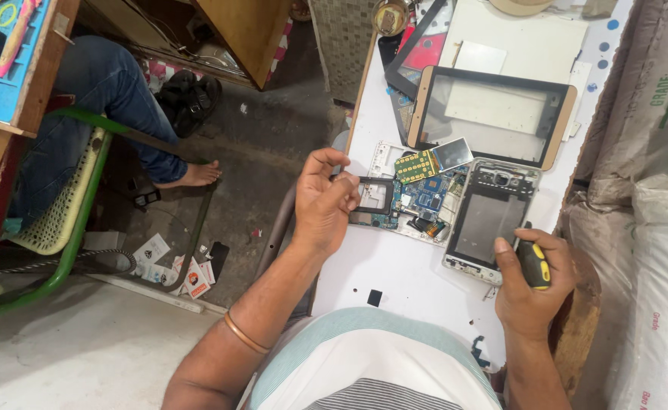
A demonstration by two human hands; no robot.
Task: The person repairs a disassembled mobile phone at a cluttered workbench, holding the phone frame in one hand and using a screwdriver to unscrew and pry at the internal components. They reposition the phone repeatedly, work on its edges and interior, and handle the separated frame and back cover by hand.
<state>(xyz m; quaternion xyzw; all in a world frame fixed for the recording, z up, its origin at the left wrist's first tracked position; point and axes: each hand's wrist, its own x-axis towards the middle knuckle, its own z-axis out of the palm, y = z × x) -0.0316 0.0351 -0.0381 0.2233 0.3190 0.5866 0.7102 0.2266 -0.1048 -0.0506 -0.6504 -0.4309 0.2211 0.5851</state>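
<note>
I see the left hand [325,201] pinched shut on a small black frame [375,194], held over the opened phone body [410,205] with its blue circuit board, near the white table's [402,277] left edge. My right hand [530,285] is clamped on a yellow-and-black screwdriver [533,264], just beside the grey phone panel [489,220] to the right. Farther off lies a gold-rimmed tablet frame [493,114].

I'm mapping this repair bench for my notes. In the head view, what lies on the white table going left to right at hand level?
Left hand pinching a black frame → opened phone with blue circuit board → silver phone chassis → right hand gripping a yellow-and-black screwdriver handle.
</note>
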